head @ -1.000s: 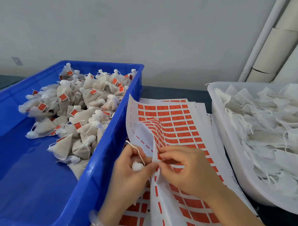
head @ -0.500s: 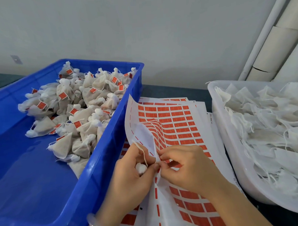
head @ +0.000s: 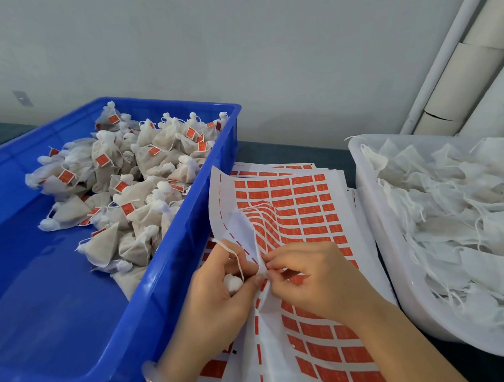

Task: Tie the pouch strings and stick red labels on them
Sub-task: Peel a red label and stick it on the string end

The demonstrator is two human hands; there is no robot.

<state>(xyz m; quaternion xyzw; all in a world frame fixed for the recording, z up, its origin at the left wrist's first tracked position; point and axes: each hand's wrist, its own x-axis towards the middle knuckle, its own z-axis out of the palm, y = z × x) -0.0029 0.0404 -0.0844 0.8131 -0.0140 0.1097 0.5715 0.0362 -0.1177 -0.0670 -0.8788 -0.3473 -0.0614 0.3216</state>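
My left hand (head: 220, 296) is closed around a small white pouch (head: 232, 281), whose knotted top and string (head: 233, 255) show between thumb and fingers. The string loops up over my fingers. My right hand (head: 312, 277) pinches at the lifted fold of a label sheet (head: 292, 218) covered with red labels, its fingertips meeting my left thumb at the fold. Whether a label is between the fingertips cannot be seen. The pouch body is hidden inside my palm.
A blue crate (head: 174, 281) on the left holds several tied pouches with red labels (head: 129, 179). A white tub (head: 392, 257) on the right is piled with untied white pouches (head: 454, 211). More label sheets lie stacked under the top one. White pipes run up the right wall.
Both hands have stayed together at the sheet's fold, shifting slightly up and left. The string loop over my left fingers has risen a little.
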